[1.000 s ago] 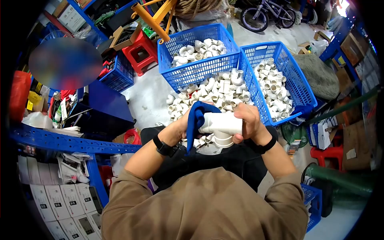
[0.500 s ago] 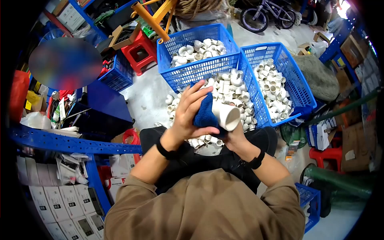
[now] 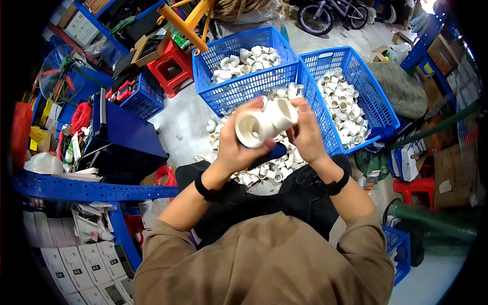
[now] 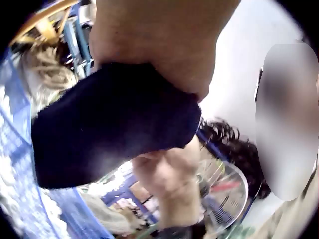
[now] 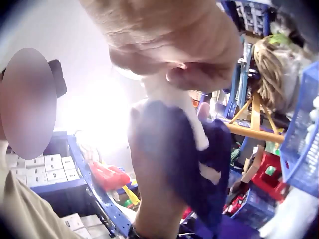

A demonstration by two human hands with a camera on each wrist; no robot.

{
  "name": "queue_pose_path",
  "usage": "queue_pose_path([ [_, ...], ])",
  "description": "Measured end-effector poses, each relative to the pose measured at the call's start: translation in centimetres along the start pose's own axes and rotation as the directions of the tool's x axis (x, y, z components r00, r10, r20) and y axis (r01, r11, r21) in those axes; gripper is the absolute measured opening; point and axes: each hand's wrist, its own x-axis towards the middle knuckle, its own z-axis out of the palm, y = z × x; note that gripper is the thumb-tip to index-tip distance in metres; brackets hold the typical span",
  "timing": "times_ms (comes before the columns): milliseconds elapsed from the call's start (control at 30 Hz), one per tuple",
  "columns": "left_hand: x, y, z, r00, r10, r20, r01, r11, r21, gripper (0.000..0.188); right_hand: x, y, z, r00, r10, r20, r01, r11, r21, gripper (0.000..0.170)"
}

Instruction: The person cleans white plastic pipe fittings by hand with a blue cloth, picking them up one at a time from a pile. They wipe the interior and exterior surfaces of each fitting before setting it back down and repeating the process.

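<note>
A white plastic pipe tee [image 3: 265,127] is held up in front of the chest, its open sockets facing up and toward the head camera. My left hand [image 3: 233,148] grips one end, thumb along the socket's lower rim. At the other end, the fingers of my right hand [image 3: 308,134] hold the fitting. A dark blue cloth [image 3: 274,153] shows under the tee, by the left thumb. In the left wrist view the cloth [image 4: 114,127] hangs below the left palm and hides the tee. The right wrist view has the cloth [image 5: 174,149] draped between both hands.
Loose white pipe fittings [image 3: 277,170] lie heaped on the floor beneath the hands. Behind them stand two blue crates, a back one [image 3: 244,84] and a right one [image 3: 373,109], both holding fittings. A blue metal shelf [image 3: 96,190] runs along the left side, near a red stool [image 3: 170,66].
The tee has turned so its sockets face the camera. The left hand, spread over the cloth half a second ago, now grips the tee. The right hand has moved up to the tee's right end.
</note>
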Motion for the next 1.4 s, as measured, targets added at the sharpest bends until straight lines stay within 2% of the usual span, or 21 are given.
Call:
queue_pose_path([
  [33,0.1,1.3,0.4,0.952,-0.294,-0.087,0.262,0.928,-0.266,0.073,-0.1,0.6,0.1,0.994,-0.085,-0.062,0.091,0.991,0.103,0.046],
  [67,0.2,0.6,0.4,0.932,-0.34,-0.124,0.268,0.878,-0.396,0.074,-0.3,1.7,0.3,0.978,-0.164,-0.129,0.187,0.962,0.199,0.047],
  [100,0.5,0.9,0.8,0.879,-0.463,-0.109,0.321,0.746,-0.584,0.072,-0.1,2.7,1.1,0.962,-0.246,-0.121,0.257,0.963,0.085,0.057],
  [133,0.7,1.3,1.1,0.815,-0.575,-0.065,0.345,0.573,-0.744,0.07,-0.3,3.1,1.9,0.976,-0.215,-0.03,0.218,0.967,0.132,0.083],
  [200,0.9,1.3,2.0,0.732,-0.682,-0.015,0.37,0.415,-0.831,0.061,-1.1,6.7,2.9,0.898,-0.408,0.164,0.436,0.875,-0.212,0.103],
  [300,0.4,-0.1,2.4,0.761,-0.626,-0.169,0.44,0.69,-0.576,0.048,-2.6,6.3,5.5,0.989,-0.149,0.008,0.146,0.981,0.128,0.109],
  [433,1.0,-0.6,1.6,0.85,-0.397,-0.346,0.223,0.867,-0.445,0.054,-1.3,5.7,4.4,0.944,-0.269,-0.193,0.249,0.961,-0.118,0.06],
  [467,0.6,-0.2,1.2,0.857,-0.416,-0.303,0.277,0.869,-0.411,0.057,-1.2,5.7,3.7,0.964,-0.194,-0.181,0.191,0.981,-0.031,0.054],
  [567,0.6,-0.9,0.3,0.863,-0.419,-0.282,0.29,0.869,-0.401,0.054,-0.7,4.5,2.6,0.937,-0.298,-0.182,0.24,0.928,-0.284,0.047],
  [633,0.5,-1.9,-0.6,0.923,-0.277,-0.265,0.274,0.96,-0.049,0.053,-0.5,3.2,2.0,0.852,-0.466,-0.237,0.263,0.773,-0.577,0.041],
  [667,0.3,-1.9,-1.0,0.924,-0.277,-0.265,0.273,0.961,-0.051,0.053,-0.8,1.8,1.7,0.875,-0.425,-0.231,0.224,0.779,-0.585,0.034],
  [733,0.3,-1.5,-1.4,0.962,-0.236,-0.139,0.262,0.938,0.225,0.057,0.0,1.4,1.0,0.787,-0.599,-0.145,0.343,0.621,-0.705,0.028],
  [867,0.2,-1.0,-1.4,0.98,-0.186,0.067,0.164,0.955,0.247,0.061,0.5,0.0,0.7,0.789,-0.606,-0.099,0.328,0.552,-0.766,0.021],
  [933,0.9,0.1,-1.8,0.954,-0.18,0.241,0.112,0.955,0.274,0.056,1.0,-0.4,0.4,0.786,-0.617,-0.042,0.276,0.411,-0.868,0.02],
  [1000,0.8,-0.2,-1.4,0.936,0.008,0.351,-0.146,0.918,0.368,0.053,1.2,-1.0,0.5,0.768,-0.64,-0.037,0.284,0.391,-0.876,0.019],
  [1067,0.4,-0.7,-0.8,0.947,0.069,0.315,-0.185,0.917,0.354,0.054,1.4,-1.8,0.8,0.559,-0.829,-0.02,0.41,0.298,-0.862,0.018],
  [1100,0.0,-1.0,-0.7,0.946,0.069,0.317,-0.185,0.918,0.351,0.054,0.9,-1.9,0.2,0.568,-0.819,0.083,0.459,0.231,-0.858,0.023],
  [1167,-0.7,-1.4,-0.8,0.976,-0.132,0.174,0.087,0.966,0.243,0.055,0.6,-1.8,-1.0,0.624,-0.742,0.246,0.591,0.242,-0.769,0.027],
  [1267,-0.2,-0.6,-0.2,0.968,-0.224,0.113,0.222,0.975,0.028,0.056,0.0,-2.4,-1.4,0.645,-0.577,0.501,0.756,0.382,-0.532,0.041],
  [1333,-0.2,0.1,0.6,0.985,-0.169,0.048,0.171,0.985,-0.038,0.052,-0.8,-2.2,-0.7,0.686,-0.59,0.424,0.724,0.505,-0.469,0.047],
  [1400,-0.1,0.3,0.0,0.966,-0.09,0.244,0.044,0.981,0.189,0.05,-1.3,-1.1,-1.1,0.772,-0.5,0.394,0.633,0.542,-0.552,0.047],
])
